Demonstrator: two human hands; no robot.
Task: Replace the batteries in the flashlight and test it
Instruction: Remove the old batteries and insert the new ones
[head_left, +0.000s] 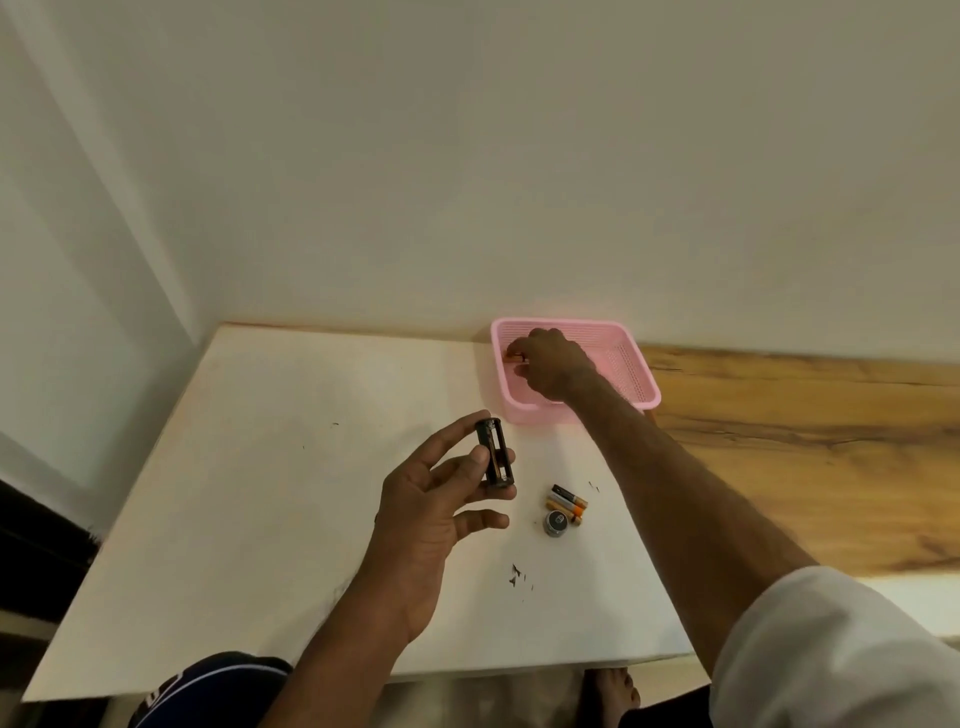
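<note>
My left hand (441, 499) holds a black battery holder (496, 453) upright above the white table, its slots facing me and looking empty. My right hand (553, 364) reaches into a pink basket (631, 364) at the table's back edge; its fingertips pinch a small dark and orange thing (515, 356), probably a battery. A few loose batteries (567, 503), black, grey and orange, lie on the table to the right of my left hand. A round black flashlight cap (556, 522) sits just in front of them. The flashlight body is not in view.
The white table (270, 493) stands in a corner against cream walls. A wooden surface (810, 447) adjoins it on the right. Small dark specks (516, 574) lie near the table's front. A bare foot (613, 693) shows below the front edge.
</note>
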